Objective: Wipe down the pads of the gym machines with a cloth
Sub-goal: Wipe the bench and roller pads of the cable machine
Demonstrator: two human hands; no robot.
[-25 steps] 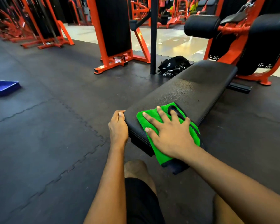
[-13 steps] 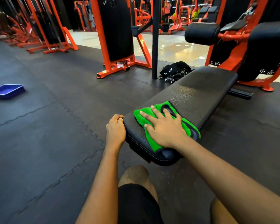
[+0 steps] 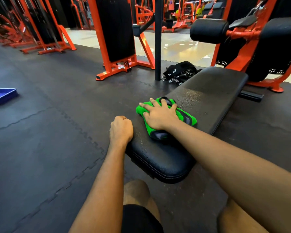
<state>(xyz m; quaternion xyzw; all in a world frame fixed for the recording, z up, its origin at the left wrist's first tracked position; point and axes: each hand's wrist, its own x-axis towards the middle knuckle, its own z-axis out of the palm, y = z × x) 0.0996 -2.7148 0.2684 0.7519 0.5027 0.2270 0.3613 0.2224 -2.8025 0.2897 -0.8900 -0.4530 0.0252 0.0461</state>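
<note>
The bench pad (image 3: 212,88) ran lengthwise away from the person, its far end up and to the right. On the pad's near half lay the green cloth (image 3: 141,109), pressed flat under the right hand (image 3: 160,116), fingers spread wide. The pad's speckled stretch lay just beyond that hand, likely next. The left hand (image 3: 121,129), a fist holding nothing visible, sat against the pad's near left edge.

Right hand (image 3: 160,116) slid cloth (image 3: 192,121) farther up pad (image 3: 208,91).

Bench pad (image 3: 208,91) (black) carries a green cloth (image 3: 191,119).
</note>
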